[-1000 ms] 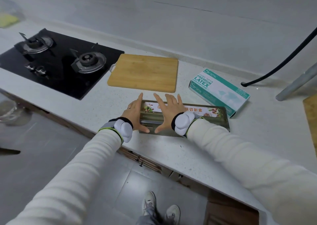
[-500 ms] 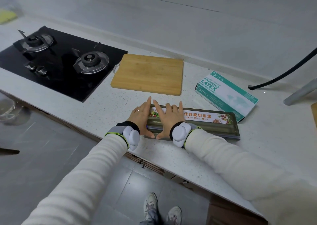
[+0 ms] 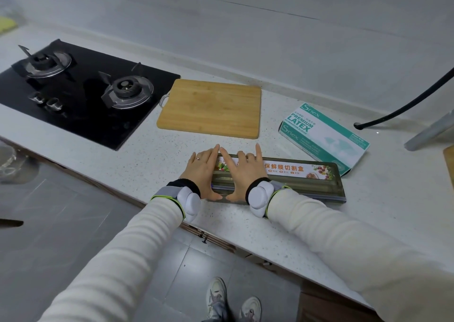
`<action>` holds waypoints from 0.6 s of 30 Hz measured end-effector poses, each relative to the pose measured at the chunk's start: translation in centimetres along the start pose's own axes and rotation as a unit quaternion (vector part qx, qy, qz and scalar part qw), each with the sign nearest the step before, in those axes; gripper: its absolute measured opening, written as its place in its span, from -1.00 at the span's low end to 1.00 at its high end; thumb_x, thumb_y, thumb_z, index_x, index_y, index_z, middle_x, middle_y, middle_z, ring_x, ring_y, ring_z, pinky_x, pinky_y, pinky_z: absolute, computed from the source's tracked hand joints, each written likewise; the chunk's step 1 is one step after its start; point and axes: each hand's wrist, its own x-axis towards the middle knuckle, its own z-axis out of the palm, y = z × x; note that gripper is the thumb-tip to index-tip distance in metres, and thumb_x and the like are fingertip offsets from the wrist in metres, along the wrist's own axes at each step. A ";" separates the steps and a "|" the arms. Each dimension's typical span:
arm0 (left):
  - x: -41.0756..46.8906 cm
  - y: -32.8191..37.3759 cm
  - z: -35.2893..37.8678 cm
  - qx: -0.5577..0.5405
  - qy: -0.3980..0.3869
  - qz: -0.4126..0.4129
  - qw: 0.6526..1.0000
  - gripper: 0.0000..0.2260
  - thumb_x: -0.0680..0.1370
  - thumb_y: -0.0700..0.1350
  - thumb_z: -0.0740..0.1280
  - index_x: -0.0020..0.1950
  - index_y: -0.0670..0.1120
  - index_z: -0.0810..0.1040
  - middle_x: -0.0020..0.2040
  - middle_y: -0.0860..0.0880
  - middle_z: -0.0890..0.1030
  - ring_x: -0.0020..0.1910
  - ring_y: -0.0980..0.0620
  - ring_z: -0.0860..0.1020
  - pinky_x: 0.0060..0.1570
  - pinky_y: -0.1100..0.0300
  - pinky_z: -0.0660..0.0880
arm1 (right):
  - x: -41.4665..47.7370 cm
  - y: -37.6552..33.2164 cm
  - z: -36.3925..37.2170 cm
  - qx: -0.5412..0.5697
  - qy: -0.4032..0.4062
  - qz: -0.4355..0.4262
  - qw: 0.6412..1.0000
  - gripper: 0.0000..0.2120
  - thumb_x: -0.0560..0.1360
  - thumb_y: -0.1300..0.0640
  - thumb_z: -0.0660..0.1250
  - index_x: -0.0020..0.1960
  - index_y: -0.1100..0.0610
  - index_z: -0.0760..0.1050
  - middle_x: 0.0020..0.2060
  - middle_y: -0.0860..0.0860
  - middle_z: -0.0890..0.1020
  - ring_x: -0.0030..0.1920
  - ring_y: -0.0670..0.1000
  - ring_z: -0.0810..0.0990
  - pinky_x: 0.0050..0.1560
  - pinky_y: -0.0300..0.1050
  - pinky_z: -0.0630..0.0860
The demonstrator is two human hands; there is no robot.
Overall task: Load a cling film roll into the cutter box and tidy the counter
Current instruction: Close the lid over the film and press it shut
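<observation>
Cutter box (image 3: 302,176) lies flat on the white speckled counter (image 3: 152,159), close to the front edge, long side roughly parallel to that edge; tinted lid down, printed label strip along its far side; contents not clearly discernible through the lid. Left hand (image 3: 202,171) rests over the box's left end, fingers straight and together, thumb at the near edge; nothing gripped. Right hand (image 3: 244,174) lies palm down on the lid just beside the left, fingers straight and slightly spread, thumb likewise at the near edge; nothing gripped. Wooden cutting board (image 3: 211,107) sits behind the box, apart from it; green-and-white glove box (image 3: 324,132) touches or nearly touches the box's far right corner; black hob (image 3: 81,93) at left; black hose (image 3: 405,105) at far right.
</observation>
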 end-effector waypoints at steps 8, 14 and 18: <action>0.2 0.4 -0.4 0.040 -0.028 -0.013 0.999 0.19 0.27 0.25 0.48 0.53 -0.22 -0.26 0.53 -0.09 0.09 0.52 -0.08 0.10 0.51 -0.15 -0.05 | 0.2 0.1 0.3 -0.015 0.000 -0.002 1.000 0.18 0.22 -0.38 0.37 0.52 -0.01 -0.29 0.32 0.27 0.37 0.28 0.27 0.42 0.42 0.36 -0.17; -0.4 0.6 -0.9 0.022 -0.027 -0.022 0.999 0.31 0.21 0.24 0.53 0.49 -0.14 -0.42 0.49 -0.05 0.19 0.49 -0.05 0.20 0.49 -0.22 -0.16 | 0.8 0.3 0.5 -0.003 -0.022 0.002 1.000 0.29 0.12 -0.45 0.40 0.50 -0.05 -0.38 0.39 0.26 0.29 0.37 0.28 0.33 0.39 0.41 -0.20; -0.5 1.0 -1.3 0.005 -0.035 -0.038 0.999 0.35 0.16 0.26 0.54 0.48 -0.09 -0.46 0.56 -0.09 0.01 0.56 -0.07 -0.04 0.47 -0.25 -0.22 | 0.1 2.1 0.9 0.043 -0.004 0.003 0.999 0.35 0.04 -0.50 0.39 0.49 -0.09 -0.39 0.53 0.21 -0.03 0.51 0.29 -0.03 0.40 0.37 -0.29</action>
